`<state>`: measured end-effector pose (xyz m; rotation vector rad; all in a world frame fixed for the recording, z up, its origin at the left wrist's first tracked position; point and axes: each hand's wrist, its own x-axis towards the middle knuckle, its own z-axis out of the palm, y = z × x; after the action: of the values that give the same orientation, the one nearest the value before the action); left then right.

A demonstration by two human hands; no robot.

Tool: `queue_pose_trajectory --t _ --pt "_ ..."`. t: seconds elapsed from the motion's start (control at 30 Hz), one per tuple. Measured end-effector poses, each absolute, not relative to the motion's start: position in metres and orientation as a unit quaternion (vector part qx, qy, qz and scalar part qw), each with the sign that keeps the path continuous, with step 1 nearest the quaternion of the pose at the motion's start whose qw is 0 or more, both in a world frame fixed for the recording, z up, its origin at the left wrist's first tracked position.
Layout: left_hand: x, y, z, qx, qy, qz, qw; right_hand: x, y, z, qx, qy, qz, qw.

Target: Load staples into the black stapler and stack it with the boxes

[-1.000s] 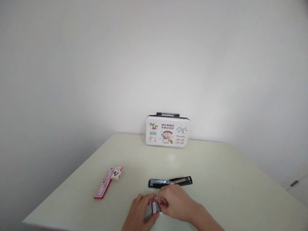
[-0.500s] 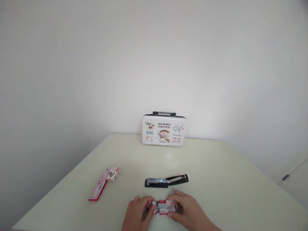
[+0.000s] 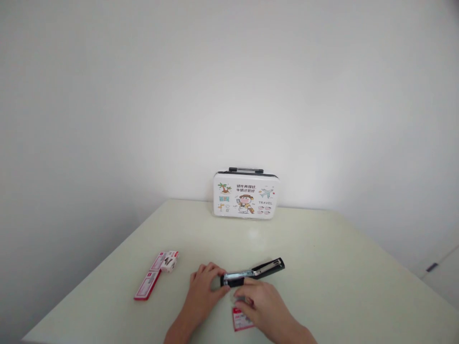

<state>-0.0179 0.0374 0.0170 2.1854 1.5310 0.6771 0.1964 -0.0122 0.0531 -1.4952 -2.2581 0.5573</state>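
Nearest, a red staple box (image 3: pixel 242 320) lies under the right hand (image 3: pixel 258 302), fingers pinched, contents hidden. Left hand (image 3: pixel 205 285) grips the opened stapler (image 3: pixel 251 274) mid-table; its sprung rail could snap back. Beyond, a printed case (image 3: pixel 245 194).

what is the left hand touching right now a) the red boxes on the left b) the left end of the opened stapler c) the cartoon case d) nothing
b, the left hand has its fingers on the left end of the opened black stapler, well away from the case at the wall and the red boxes.
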Motion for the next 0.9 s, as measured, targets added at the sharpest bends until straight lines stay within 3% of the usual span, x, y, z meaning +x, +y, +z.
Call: queue_pose_trajectory --t 0.5,0.7,0.9 --pt "-0.007 0.012 0.018 0.78 0.525 0.254 0.226 0.199 0.007 0.059 -0.545 -0.795 0.196 0.182" --pt "-0.007 0.011 0.018 0.779 0.53 0.249 0.222 0.197 -0.004 0.053 -0.618 -0.735 0.172 0.217" --pt "-0.008 0.01 0.02 0.777 0.527 0.258 0.227 0.212 -0.02 0.023 -0.6 -0.701 0.256 0.287"
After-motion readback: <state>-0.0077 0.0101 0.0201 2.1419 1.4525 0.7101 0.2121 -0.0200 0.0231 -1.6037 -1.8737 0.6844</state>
